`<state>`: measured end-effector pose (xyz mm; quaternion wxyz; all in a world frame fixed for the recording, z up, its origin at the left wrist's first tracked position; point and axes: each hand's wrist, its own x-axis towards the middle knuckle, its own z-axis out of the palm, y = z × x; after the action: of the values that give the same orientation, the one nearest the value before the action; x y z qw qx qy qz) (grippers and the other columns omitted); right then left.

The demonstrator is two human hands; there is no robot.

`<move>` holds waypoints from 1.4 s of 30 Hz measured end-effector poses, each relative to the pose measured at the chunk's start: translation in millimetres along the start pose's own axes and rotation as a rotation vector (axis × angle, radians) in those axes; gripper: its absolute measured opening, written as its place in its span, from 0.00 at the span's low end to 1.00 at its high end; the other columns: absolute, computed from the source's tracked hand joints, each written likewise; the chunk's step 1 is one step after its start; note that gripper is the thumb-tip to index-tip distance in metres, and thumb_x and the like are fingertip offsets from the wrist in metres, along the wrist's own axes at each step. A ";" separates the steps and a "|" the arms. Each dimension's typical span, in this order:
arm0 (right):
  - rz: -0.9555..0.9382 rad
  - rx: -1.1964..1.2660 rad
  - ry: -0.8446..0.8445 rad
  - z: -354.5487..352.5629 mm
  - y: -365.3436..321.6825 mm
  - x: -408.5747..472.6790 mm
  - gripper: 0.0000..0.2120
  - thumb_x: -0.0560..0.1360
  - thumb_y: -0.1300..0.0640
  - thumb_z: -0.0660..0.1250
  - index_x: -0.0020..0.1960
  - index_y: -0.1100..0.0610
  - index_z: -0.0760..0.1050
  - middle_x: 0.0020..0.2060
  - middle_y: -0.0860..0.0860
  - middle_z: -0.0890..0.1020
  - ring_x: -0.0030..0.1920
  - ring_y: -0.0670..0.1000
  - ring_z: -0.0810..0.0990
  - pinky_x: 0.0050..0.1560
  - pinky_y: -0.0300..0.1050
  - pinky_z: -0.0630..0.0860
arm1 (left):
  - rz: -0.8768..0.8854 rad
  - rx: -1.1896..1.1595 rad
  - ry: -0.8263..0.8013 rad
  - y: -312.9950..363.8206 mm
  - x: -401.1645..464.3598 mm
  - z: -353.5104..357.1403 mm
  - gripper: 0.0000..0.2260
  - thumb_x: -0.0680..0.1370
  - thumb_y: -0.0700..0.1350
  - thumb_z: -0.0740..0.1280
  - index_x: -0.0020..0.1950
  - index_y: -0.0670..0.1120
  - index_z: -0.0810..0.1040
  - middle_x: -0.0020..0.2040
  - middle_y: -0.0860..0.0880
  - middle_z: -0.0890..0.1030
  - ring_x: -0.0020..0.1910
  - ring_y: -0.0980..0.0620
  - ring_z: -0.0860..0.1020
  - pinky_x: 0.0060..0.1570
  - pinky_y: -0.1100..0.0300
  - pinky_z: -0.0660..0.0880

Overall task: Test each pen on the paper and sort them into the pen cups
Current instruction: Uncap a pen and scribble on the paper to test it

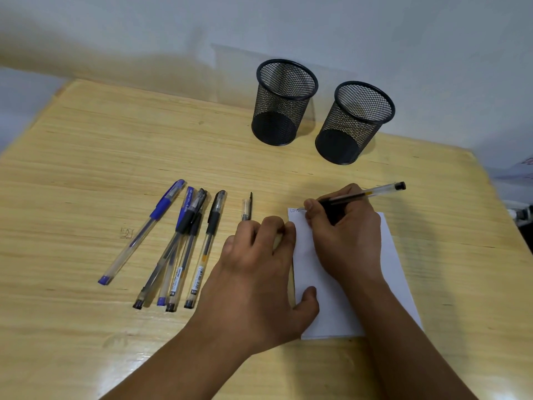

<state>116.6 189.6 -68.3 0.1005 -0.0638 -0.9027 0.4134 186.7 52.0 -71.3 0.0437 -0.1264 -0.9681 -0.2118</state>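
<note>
My right hand (346, 235) grips a clear black-ink pen (372, 193) with its tip on the top left corner of the white paper (326, 307), where a few small letters are written. My left hand (259, 269) rests on the paper's left edge, thumb on the sheet, and its curled fingers hold a pen cap (247, 207) that sticks out past the knuckles. Several capped pens (187, 243), blue and black, lie in a loose row to the left. Two black mesh cups (284, 102) (356, 122) stand at the back, nothing showing inside them.
The wooden table (86, 168) ends close behind the cups at a pale wall. Its right edge runs just beyond the paper, with some indistinct items (522, 212) off that side.
</note>
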 end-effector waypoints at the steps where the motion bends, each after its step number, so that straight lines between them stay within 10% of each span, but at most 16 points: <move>1: 0.002 -0.002 0.005 -0.1 -0.4 -0.3 0.08 0.75 0.52 0.72 0.46 0.52 0.74 0.34 0.36 0.74 0.34 0.35 0.75 0.36 0.18 0.68 | 0.001 0.001 0.004 -0.1 -0.2 0.3 0.33 0.68 0.64 0.64 0.67 0.46 0.73 0.61 0.50 0.72 0.55 0.47 0.71 0.50 0.52 0.74; 10: -0.005 0.059 0.026 -1.4 0.8 0.2 0.08 0.75 0.53 0.72 0.44 0.55 0.74 0.33 0.41 0.78 0.37 0.32 0.79 0.37 0.23 0.71 | 0.005 0.010 0.022 -0.7 -1.7 2.2 0.33 0.69 0.64 0.64 0.68 0.45 0.73 0.61 0.50 0.72 0.55 0.47 0.71 0.50 0.52 0.74; 21: 0.304 0.762 0.103 -13.3 12.3 13.8 0.05 0.77 0.61 0.69 0.44 0.61 0.80 0.34 0.53 0.84 0.38 0.49 0.83 0.48 0.45 0.81 | 0.007 0.011 0.034 -1.2 -2.4 7.3 0.34 0.69 0.64 0.63 0.69 0.45 0.72 0.61 0.52 0.70 0.57 0.49 0.70 0.54 0.55 0.72; 35: 0.339 0.834 -0.009 -52.3 1.8 -22.8 0.04 0.77 0.60 0.69 0.46 0.61 0.79 0.37 0.54 0.84 0.39 0.48 0.83 0.45 0.41 0.80 | -0.031 0.002 0.008 5.0 -5.5 0.5 0.35 0.73 0.64 0.59 0.76 0.51 0.58 0.68 0.53 0.63 0.67 0.51 0.60 0.62 0.55 0.65; 42: 0.312 0.855 0.012 -69.0 11.6 -34.0 0.03 0.77 0.61 0.70 0.46 0.60 0.79 0.37 0.56 0.84 0.39 0.51 0.83 0.43 0.41 0.81 | -0.303 -0.075 0.314 -21.0 23.2 -24.7 0.15 0.74 0.54 0.66 0.57 0.48 0.80 0.52 0.50 0.78 0.51 0.47 0.75 0.51 0.54 0.71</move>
<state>166.2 241.0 -37.4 0.0594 -0.1543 -0.6299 0.7588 159.6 28.3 -54.1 0.1568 0.0532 -0.9488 -0.2689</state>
